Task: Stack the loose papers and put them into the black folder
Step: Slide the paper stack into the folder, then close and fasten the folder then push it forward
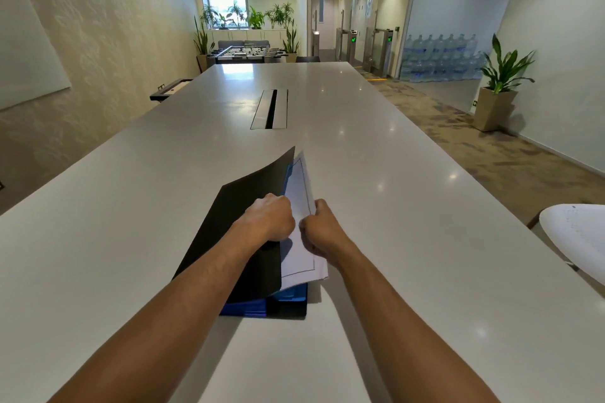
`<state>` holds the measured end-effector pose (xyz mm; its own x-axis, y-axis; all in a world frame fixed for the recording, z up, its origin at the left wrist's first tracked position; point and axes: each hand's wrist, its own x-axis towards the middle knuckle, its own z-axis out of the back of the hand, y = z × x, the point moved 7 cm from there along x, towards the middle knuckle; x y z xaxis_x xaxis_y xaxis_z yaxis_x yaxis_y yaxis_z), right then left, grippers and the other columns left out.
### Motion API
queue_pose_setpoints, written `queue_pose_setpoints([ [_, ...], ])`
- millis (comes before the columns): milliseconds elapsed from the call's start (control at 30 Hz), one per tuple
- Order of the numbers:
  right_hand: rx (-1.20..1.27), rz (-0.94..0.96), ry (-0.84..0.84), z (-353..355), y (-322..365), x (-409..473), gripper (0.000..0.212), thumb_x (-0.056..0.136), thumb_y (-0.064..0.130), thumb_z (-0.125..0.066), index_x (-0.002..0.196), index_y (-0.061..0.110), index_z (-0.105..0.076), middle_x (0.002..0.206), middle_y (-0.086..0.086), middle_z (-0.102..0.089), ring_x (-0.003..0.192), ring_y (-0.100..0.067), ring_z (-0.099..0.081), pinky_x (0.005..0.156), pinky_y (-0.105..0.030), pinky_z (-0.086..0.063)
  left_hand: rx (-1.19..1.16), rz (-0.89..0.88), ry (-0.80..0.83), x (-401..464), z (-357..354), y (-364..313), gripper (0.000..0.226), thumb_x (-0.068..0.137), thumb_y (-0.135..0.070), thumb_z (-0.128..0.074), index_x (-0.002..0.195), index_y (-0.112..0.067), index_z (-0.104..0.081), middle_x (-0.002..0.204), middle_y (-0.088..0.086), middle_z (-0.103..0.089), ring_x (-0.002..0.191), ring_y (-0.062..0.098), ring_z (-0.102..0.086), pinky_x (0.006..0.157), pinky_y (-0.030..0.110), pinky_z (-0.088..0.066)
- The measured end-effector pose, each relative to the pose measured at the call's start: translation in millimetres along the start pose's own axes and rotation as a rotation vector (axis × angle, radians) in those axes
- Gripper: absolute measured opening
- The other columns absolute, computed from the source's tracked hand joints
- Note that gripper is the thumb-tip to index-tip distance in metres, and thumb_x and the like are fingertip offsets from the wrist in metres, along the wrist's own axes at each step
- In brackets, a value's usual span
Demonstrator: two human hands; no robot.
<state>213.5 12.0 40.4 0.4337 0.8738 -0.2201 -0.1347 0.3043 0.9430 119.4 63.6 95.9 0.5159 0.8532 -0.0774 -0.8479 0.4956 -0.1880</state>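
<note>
Black folder (235, 226) lies near-centre on the glossy white table (131, 206), its matte cover lifted and curved up to the left. I see blue plastic sleeves showing at its near edge. White papers (302, 206), thin line border, sit in the opening, tilted. My left hand (270, 219) is knuckles-up, curled around the cover edge. My right hand (322, 229) pinches the papers' right edge.

Head camera looks down along the table (360, 147).
</note>
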Motion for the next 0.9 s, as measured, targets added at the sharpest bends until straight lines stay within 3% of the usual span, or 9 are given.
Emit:
queue_pose_setpoints([
  [67, -0.026, 0.017, 0.025, -10.3, -1.8, -1.4, 0.049, 0.097, 0.012, -0.047, 0.141, 0.015, -0.026, 0.136, -0.017, -0.046, 0.111, -0.032, -0.057, 0.088, -0.042, -0.055, -0.027, -0.02, 0.0, 0.9, -0.6, -9.5, 0.031, 0.094, -0.02, -0.053, 0.123, -0.008, -0.051, 0.101, 0.01, -0.052, 0.074, 0.018, -0.057, 0.055, 0.022, -0.043],
  [133, -0.104, 0.077, 0.046, -19.1, -1.3, -6.0, 0.042, 0.097, 0.02, -0.049, 0.135, 0.011, -0.032, 0.121, -0.019, -0.055, 0.104, -0.032, -0.061, 0.085, -0.044, -0.057, -0.051, -0.029, -0.011, 2.3, 0.7, -16.4, 0.028, 0.095, -0.024, -0.051, 0.118, -0.008, -0.054, 0.092, 0.006, -0.053, 0.068, 0.016, -0.057, 0.052, 0.021, -0.043],
  [300, -0.363, 0.254, 0.117, -37.1, 1.6, -14.6, 0.023, 0.096, 0.009, -0.054, 0.116, -0.002, -0.058, 0.116, -0.025, -0.062, 0.11, -0.033, -0.058, 0.084, -0.023, -0.04, -0.108, -0.037, -0.004, 8.6, 0.0, -20.1, 0.02, 0.096, -0.024, -0.05, 0.1, -0.007, -0.059, 0.087, 0.006, -0.058, 0.068, 0.014, -0.061, 0.057, 0.022, -0.049],
  [400, -0.489, 0.269, 0.127, -34.9, -3.3, -10.1, 0.024, 0.094, 0.008, -0.057, 0.116, -0.001, -0.057, 0.117, -0.022, -0.061, 0.111, -0.032, -0.058, 0.097, -0.031, -0.044, -0.109, -0.055, 0.014, 9.9, -9.7, -19.5, 0.018, 0.095, -0.025, -0.051, 0.103, -0.011, -0.059, 0.093, 0.006, -0.057, 0.076, 0.016, -0.061, 0.068, 0.025, -0.053],
  [533, -0.716, 0.273, -0.098, -11.2, -5.5, -10.0, 0.04, 0.092, 0.016, -0.059, 0.13, 0.01, -0.047, 0.128, -0.014, -0.053, 0.109, -0.029, -0.057, 0.092, -0.038, -0.045, -0.166, -0.081, 0.016, 13.4, -18.4, -19.1, 0.028, 0.094, -0.027, -0.051, 0.12, -0.02, -0.056, 0.106, 0.002, -0.057, 0.079, 0.012, -0.057, 0.065, 0.024, -0.048],
  [600, -0.756, 0.357, -0.224, -1.3, -1.0, -13.6, 0.043, 0.094, 0.023, -0.056, 0.134, 0.014, -0.043, 0.129, -0.012, -0.05, 0.101, -0.027, -0.06, 0.082, -0.034, -0.047, -0.2, -0.085, 0.012, 16.6, -20.6, -17.9, 0.041, 0.092, -0.025, -0.053, 0.132, -0.025, -0.049, 0.121, 0.004, -0.056, 0.083, 0.011, -0.057, 0.061, 0.021, -0.043],
  [700, -0.764, 0.366, -0.382, 18.5, -2.3, -14.6, 0.044, 0.095, 0.026, -0.054, 0.135, 0.014, -0.041, 0.131, -0.011, -0.048, 0.087, -0.024, -0.064, 0.065, -0.025, -0.041, -0.213, -0.081, 0.012, 19.3, -30.4, -17.1, 0.054, 0.087, -0.03, -0.058, 0.138, -0.032, -0.042, 0.132, 0.006, -0.052, 0.093, 0.017, -0.06, 0.072, 0.027, -0.051],
  [767, -0.727, 0.33, -0.434, 30.9, -8.0, -14.2, 0.046, 0.094, 0.027, -0.056, 0.135, 0.015, -0.042, 0.137, -0.011, -0.043, 0.083, -0.023, -0.066, 0.064, -0.024, -0.043, -0.177, -0.096, -0.004, 17.9, -37.3, -20.2, 0.055, 0.086, -0.034, -0.058, 0.139, -0.034, -0.04, 0.127, 0.005, -0.056, 0.093, 0.02, -0.062, 0.078, 0.033, -0.055],
  [900, -0.609, 0.311, -0.424, 37.3, -23.1, -10.9, 0.03, 0.096, 0.026, -0.053, 0.124, 0.015, -0.052, 0.129, -0.007, -0.054, 0.088, -0.019, -0.065, 0.068, -0.021, -0.043, -0.035, -0.149, -0.098, 11.6, -45.4, -27.1, 0.055, 0.087, -0.039, -0.055, 0.139, -0.033, -0.037, 0.104, 0.0, -0.063, 0.075, 0.012, -0.059, 0.069, 0.029, -0.053],
])
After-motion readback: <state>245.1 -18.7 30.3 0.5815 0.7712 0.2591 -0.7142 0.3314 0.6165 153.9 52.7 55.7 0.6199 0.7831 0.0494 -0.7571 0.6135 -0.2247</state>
